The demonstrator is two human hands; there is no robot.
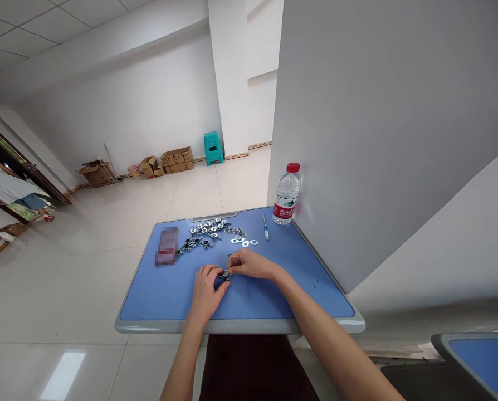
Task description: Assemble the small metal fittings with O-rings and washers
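On the blue table [257, 301], my left hand [206, 288] is closed around a small metal part with a dark round centre [226, 274], thumb on the near side and fingers on the far side. My right hand [249, 263] reaches in from the right, its fingertips pinched together just above that part; what they hold, if anything, is too small to make out. Beyond my hands lie several similar metal parts [190, 244] and a pile of shiny metal pieces [213, 227]. Several flat oval plates with holes [245, 243] are scattered to their right.
A screwdriver [266, 231] and a red-capped water bottle [288, 195] stand out at the far right, beside a grey wall. A blurred rectangular item [166, 247] lies left. Behind are cardboard boxes [177, 160], a teal stool [213, 148] and a person [9, 184] by the doorway.
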